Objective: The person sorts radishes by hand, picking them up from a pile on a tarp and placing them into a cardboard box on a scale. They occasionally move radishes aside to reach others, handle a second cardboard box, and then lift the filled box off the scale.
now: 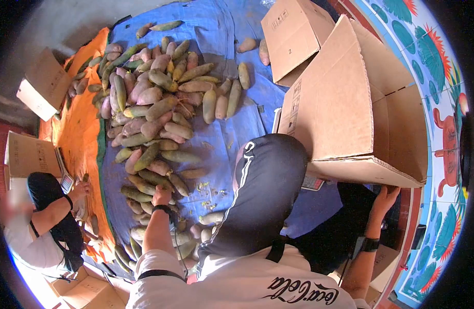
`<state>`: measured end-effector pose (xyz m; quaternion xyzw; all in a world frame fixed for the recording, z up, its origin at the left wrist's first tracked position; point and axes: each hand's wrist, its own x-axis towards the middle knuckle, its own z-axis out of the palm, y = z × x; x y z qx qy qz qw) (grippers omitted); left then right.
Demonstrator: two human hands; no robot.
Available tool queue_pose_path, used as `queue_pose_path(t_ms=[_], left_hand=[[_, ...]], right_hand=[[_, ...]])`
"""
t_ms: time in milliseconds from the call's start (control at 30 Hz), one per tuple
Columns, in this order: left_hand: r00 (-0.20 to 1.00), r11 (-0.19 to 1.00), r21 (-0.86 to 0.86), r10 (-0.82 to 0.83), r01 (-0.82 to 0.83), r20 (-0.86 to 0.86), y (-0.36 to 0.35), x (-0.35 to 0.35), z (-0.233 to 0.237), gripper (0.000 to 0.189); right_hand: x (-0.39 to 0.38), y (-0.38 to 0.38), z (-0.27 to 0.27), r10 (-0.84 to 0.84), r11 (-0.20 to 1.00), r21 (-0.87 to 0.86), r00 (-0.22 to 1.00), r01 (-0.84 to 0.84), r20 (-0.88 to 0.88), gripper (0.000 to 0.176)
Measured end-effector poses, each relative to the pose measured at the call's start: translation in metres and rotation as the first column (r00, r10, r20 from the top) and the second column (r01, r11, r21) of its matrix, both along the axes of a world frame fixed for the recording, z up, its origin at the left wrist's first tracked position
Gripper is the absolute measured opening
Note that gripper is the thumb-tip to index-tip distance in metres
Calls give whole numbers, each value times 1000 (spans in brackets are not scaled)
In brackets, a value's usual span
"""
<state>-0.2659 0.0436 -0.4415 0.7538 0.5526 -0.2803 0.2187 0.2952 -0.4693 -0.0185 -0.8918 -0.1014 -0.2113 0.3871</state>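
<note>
Counted: one heap of oblong green and pink-purple produce (154, 110), several dozen pieces, too many for an exact count; two strays are seen beside the smaller brown cardboard box (293, 36) at the top; five cardboard boxes are seen in all, the large open brown cardboard box (350, 103) at right included; two sheets, a blue plastic tarp (221, 144) and an orange tarp (82, 129); one co-worker (41, 226) is seated at left. The left hand (162, 195), black band on the wrist, is laid on the near end of the heap, fingers curled down onto the pieces; whether one is actually clasped cannot be told. The right hand (386, 195) is unclenched, fingers spread against the lower edge of the large box, nothing grasped. A knee in black trousers (268, 180) is raised between the two hands. Bare blue tarp is left between heap and large box; the heap is bounded on its left by the orange tarp, the large box on its right by painted tiled floor (427, 67)
</note>
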Motion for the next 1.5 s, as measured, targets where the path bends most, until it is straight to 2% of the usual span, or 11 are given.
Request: queue_pose_path(t_ms=[167, 467, 533, 667, 733, 800, 867, 1033, 1267, 1400, 1500], left_hand=[[958, 956, 51, 287, -288, 26, -52, 89, 179, 44], [893, 969, -77, 248, -236, 376, -75, 82, 153, 45], [863, 917, -78, 394, -390, 316, -76, 98, 159, 43], [693, 882, -148, 446, -447, 567, -83, 141, 230, 36], [481, 758, -410, 644, -508, 594, -78, 155, 241, 32], [366, 807, -402, 564, -431, 740, -76, 169, 250, 30], [383, 967, -57, 153, -250, 911, -74, 196, 289, 26], [98, 984, 71, -55, -161, 994, -105, 262, 434, 24], [-200, 858, 505, -512, -92, 835, -144, 316, 533, 25], [-221, 867, 498, -486, -5, 845, -166, 346, 554, 24], [-285, 696, 718, -693, -26, 662, -179, 372, 566, 28]], right_hand=[[5, -10, -9, 1, 999, -34, 1000, 0, 15, 53], [-7, 16, 1, 28, 992, 124, 999, -24, -26, 58], [-10, 22, 1, 41, 986, 163, 999, -37, -20, 58], [-13, 31, 6, 51, 970, 239, 997, -37, -51, 58], [-11, 29, 3, 57, 962, 270, 996, -36, -69, 58], [-8, 27, -2, 39, 981, 190, 999, -36, -13, 56], [-10, 29, 1, 43, 976, 216, 999, -35, -31, 56], [-19, 41, 13, 40, 969, 246, 996, -18, -85, 54], [-23, 42, 18, 87, 954, 291, 995, -69, -49, 52], [-25, 43, 20, 109, 948, 305, 992, -85, -62, 52], [-23, 38, 15, 100, 961, 260, 995, -96, -1, 52]])
